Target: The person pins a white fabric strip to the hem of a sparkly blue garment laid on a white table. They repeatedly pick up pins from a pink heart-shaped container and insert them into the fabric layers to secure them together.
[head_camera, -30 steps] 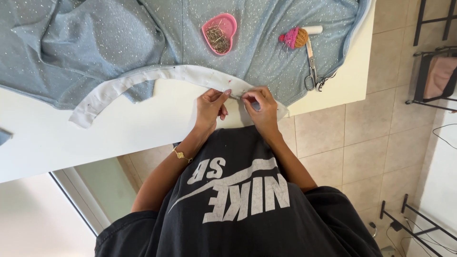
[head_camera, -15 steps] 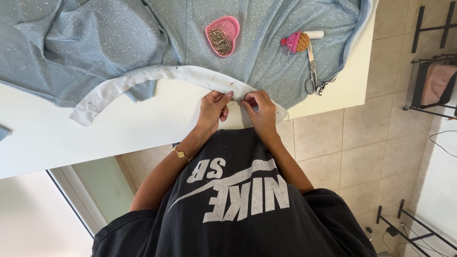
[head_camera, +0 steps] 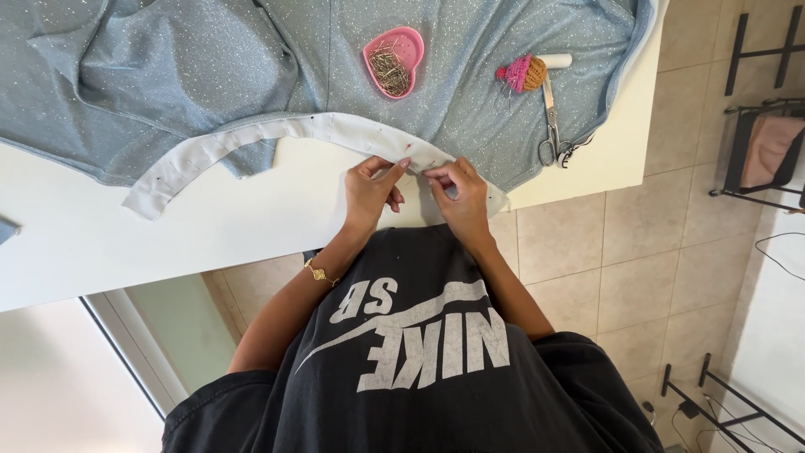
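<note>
A sparkly light-blue fabric (head_camera: pixel 210 67) is spread over the white table (head_camera: pixel 168 243). A curved white band (head_camera: pixel 251 138) is pinned along its lower edge. My left hand (head_camera: pixel 371 191), with a gold bracelet on its wrist, pinches the band's right part between thumb and forefinger. My right hand (head_camera: pixel 459 197) pinches the same edge just to the right, so the fingertips of both hands almost touch. I cannot make out whether a pin is between the fingers.
A pink heart-shaped dish of pins (head_camera: pixel 392 60) lies on the fabric above my hands. A pink and orange pincushion (head_camera: pixel 521 74) and small scissors (head_camera: pixel 549 126) lie near the table's right edge. A dark metal rack (head_camera: pixel 763 143) stands on the tiled floor at right.
Both hands stay on the same stretch of the white band; the fingertips have drawn slightly closer together. Nothing else on the table has moved.
</note>
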